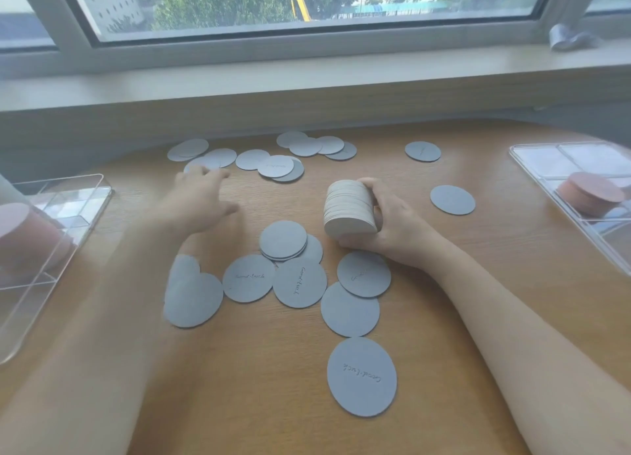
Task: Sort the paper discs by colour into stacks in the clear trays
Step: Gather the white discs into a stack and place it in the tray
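Grey discs [299,282] lie scattered over the table [444,283], a stack [348,206] (edge-on) gripped in the right hand [386,222], the blurred left hand [201,195] reaching open-fingered, while pink stacks [589,191] already fill both trays [532,154].

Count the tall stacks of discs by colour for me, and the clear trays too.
Pink stacks: 2, one in the left tray, one in the right tray.
Grey stack: 1, held on edge in the right hand.
Clear trays: 2.
Total: 5.
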### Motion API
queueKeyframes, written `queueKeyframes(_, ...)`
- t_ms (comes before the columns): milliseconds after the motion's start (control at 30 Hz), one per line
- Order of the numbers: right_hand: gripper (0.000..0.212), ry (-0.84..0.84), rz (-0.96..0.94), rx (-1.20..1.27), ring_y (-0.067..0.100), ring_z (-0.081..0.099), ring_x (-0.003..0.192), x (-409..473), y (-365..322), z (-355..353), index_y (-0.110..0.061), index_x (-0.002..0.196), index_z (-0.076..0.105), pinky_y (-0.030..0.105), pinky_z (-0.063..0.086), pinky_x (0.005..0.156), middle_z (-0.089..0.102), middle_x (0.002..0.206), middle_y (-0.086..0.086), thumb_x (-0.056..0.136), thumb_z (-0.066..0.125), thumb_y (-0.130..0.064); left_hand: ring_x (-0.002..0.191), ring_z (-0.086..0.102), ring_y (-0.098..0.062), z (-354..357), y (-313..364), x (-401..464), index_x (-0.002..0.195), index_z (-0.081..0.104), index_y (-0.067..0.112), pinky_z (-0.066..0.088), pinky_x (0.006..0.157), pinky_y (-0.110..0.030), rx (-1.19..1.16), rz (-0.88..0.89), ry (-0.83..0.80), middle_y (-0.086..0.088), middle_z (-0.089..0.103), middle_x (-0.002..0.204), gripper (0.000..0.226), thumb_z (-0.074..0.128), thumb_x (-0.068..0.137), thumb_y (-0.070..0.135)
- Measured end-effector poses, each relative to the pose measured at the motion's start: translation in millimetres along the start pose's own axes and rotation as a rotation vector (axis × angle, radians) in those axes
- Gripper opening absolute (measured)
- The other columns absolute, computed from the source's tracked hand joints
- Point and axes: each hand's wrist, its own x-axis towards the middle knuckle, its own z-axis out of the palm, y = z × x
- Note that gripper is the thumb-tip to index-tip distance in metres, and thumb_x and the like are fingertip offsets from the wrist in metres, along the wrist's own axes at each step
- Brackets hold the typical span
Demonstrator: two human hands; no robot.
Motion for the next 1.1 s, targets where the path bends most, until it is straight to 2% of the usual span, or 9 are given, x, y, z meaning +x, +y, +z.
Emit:
queueKeyframes(133, 0.079, -0.004, -0.002, 0.008, -0.003, 0.059, 0.101, 0.5, -0.6, 0.1, -0.038, 0.131, 0.039, 0.023, 0.047, 0.089, 0.056, 0.119, -0.019, 0.069, 0.087, -0.042, 0.138, 0.025, -0.036, 3.5, -29.9, 3.6, 0.152, 0.034, 0.02, 0.031, 0.112, -0.051, 0.155, -0.139, -0.116, -0.017, 0.028, 0.148, 0.066, 0.063, 0.093, 0.028)
queueKeyframes(300, 0.083, 0.001, 0.011, 0.001, -0.002, 0.06, 0.102, 0.6, 2.4, 0.2, -0.038, 0.134, 0.037, 0.026, 0.048, 0.091, 0.056, 0.122, -0.017, 0.068, 0.088, -0.044, 0.123, 0.042, -0.038, -0.5, -30.4, 5.5, 0.144, 0.046, 0.017, 0.042, 0.103, -0.048, 0.082, -0.177, -0.037, -0.018, 0.035, 0.135, 0.069, 0.076, 0.083, 0.026)
queueKeyframes(367, 0.084, 0.003, 0.009, -0.008, -0.004, 0.059, 0.102, 1.0, 2.5, 0.2, -0.036, 0.135, 0.037, 0.022, 0.046, 0.089, 0.056, 0.122, -0.017, 0.069, 0.087, -0.044, 0.115, 0.048, -0.037, -2.4, -33.6, 6.3, 0.128, 0.058, 0.017, 0.046, 0.096, -0.049, -0.01, -0.172, 0.024, -0.016, 0.043, 0.128, 0.054, 0.08, 0.079, 0.025)
queueKeyframes(467, 0.084, 0.002, 0.009, -0.005, -0.003, 0.059, 0.104, 1.4, 2.8, 0.5, -0.037, 0.136, 0.037, 0.024, 0.046, 0.09, 0.056, 0.123, -0.016, 0.068, 0.087, -0.046, 0.097, 0.058, -0.031, -7.4, -23.5, 0.0, 0.097, 0.066, 0.016, 0.045, 0.068, -0.036, -0.303, -0.048, 0.101, -0.011, 0.062, 0.109, 0.018, 0.077, 0.084, 0.02)
queueKeyframes(567, 0.086, 0.002, 0.016, -0.017, 0.002, 0.058, 0.108, 1.5, 3.5, 0.7, -0.039, 0.136, 0.036, 0.029, 0.046, 0.095, 0.055, 0.124, -0.014, 0.067, 0.087, -0.048, 0.077, 0.062, -0.01, -20.6, 6.7, -18.3, 0.089, 0.067, 0.019, 0.043, 0.066, -0.028, -0.511, 0.147, 0.043, 0.0, 0.07, 0.089, 0.024, 0.08, 0.082, 0.038)
queueKeyframes(633, 0.088, 0.003, 0.017, -0.021, 0.003, 0.056, 0.11, 1.3, 2.6, 0.6, -0.038, 0.137, 0.035, 0.031, 0.046, 0.097, 0.055, 0.125, -0.014, 0.067, 0.087, -0.048, 0.064, 0.056, -0.001, -27.4, 29.9, -34.8, 0.089, 0.066, 0.019, 0.042, 0.063, -0.019, -0.541, 0.283, -0.05, 0.0, 0.072, 0.082, 0.022, 0.077, 0.084, 0.038)
queueKeyframes(800, 0.089, 0.001, 0.032, -0.001, 0.003, 0.054, 0.112, 0.4, -0.3, -0.8, -0.037, 0.137, 0.035, 0.03, 0.047, 0.096, 0.054, 0.125, -0.014, 0.066, 0.088, -0.046, 0.077, 0.066, -0.008, -12.8, 68.6, -53.1, 0.084, 0.067, 0.016, 0.05, 0.072, -0.023, -0.571, 0.53, -0.173, 0.009, 0.068, 0.086, 0.016, 0.081, 0.082, 0.024)
queueKeyframes(900, 0.091, 0.002, 0.035, 0.001, 0.004, 0.054, 0.112, 0.5, -0.6, -0.6, -0.036, 0.138, 0.034, 0.03, 0.046, 0.095, 0.054, 0.125, -0.013, 0.066, 0.088, -0.046, 0.07, 0.064, -0.002, 1.2, 75.3, -52.3, 0.08, 0.064, 0.022, 0.041, 0.059, -0.012, -0.513, 0.563, -0.107, 0.017, 0.066, 0.079, 0.017, 0.081, 0.082, 0.02)
queueKeyframes(1100, 0.096, -0.01, 0.04, 0.005, 0.005, 0.051, 0.115, 1.0, -1.5, 0.0, -0.037, 0.14, 0.032, 0.028, 0.043, 0.096, 0.051, 0.126, -0.015, 0.063, 0.09, -0.044, 0.077, 0.065, -0.003, 20.5, 77.2, -47.9, 0.079, 0.057, 0.03, 0.041, 0.061, -0.029, -0.285, 0.626, 0.07, 0.019, 0.062, 0.081, 0.019, 0.075, 0.083, 0.025)
